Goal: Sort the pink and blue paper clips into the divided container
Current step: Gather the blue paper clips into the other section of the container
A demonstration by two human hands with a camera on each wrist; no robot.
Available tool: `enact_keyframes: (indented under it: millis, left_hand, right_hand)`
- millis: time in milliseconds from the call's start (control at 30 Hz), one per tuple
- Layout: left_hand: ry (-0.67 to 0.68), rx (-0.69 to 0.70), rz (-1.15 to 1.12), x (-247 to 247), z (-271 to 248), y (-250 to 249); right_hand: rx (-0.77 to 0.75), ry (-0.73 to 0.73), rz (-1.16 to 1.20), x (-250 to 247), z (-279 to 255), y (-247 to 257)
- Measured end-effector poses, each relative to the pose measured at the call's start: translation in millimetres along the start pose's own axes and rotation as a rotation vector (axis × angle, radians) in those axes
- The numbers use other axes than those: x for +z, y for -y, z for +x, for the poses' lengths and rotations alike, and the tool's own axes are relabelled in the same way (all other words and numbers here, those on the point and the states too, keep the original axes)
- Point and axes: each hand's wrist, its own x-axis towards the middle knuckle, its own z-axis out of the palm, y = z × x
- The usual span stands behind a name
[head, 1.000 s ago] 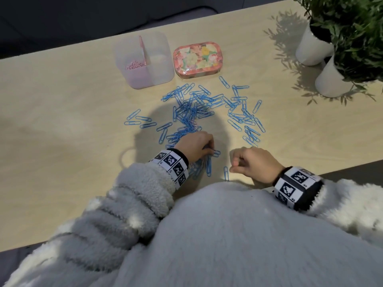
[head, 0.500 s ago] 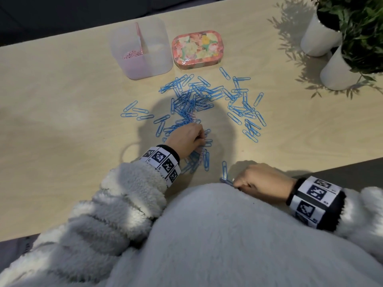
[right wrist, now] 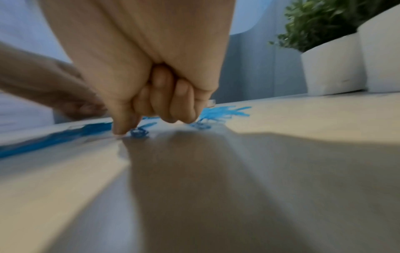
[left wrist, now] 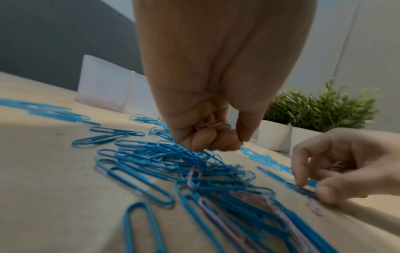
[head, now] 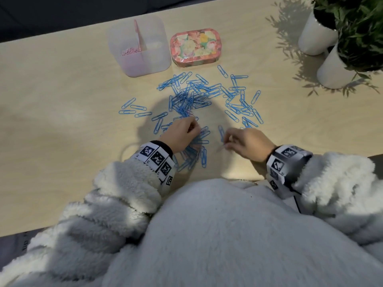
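The pink paper clips (head: 130,52) are lying gathered in the left compartment of the divided container (head: 157,61), which is standing at the upper left of centre in the head view; the right compartment appears to be holding no clips, though its translucent wall is making this hard to confirm. The blue paper clips (head: 199,94) are lying scattered across the table (head: 51,121) below the container, with a few pink ones mixed into the near pile (left wrist: 218,212). The left hand (head: 182,134) is curling its fingers around several pink clips (left wrist: 213,125), just above that pile. The right hand (head: 246,142) is pinching at a clip on the table at centre frame, fingers curled; whether it is already gripping it cannot be told. Judged from this layout, pink sorting is nearing completion, while blue sorting is not yet beginning.
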Motion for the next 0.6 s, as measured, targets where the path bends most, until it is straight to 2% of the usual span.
enact_keyframes:
  millis: [133,233,333,400,500,600]
  left_hand:
    - [0.021,-0.086,-0.221,-7,4,7]
    - [0.010,-0.221,-0.481,-12,6,6]
    - [0.110,-0.391,-0.734,-18,8,4]
    - [0.170,-0.441,-0.823,-20,6,6]
    - [0.130,-0.330,-0.687,-19,-2,14]
    - [0.058,-0.159,-0.374,-16,-13,19]
  right_hand:
    - [0.081,-0.168,0.131,-15,8,-10]
    - [0.047,-0.093,0.061,-10,4,-1]
    - [0.015,-0.024,-0.065,-1,8,9]
    - [0.083,0.028,-0.060,0,16,9]
    - [0.160,0.145,-0.021,-2,23,8]
    - [0.138,0.128,0.036,-2,25,7]
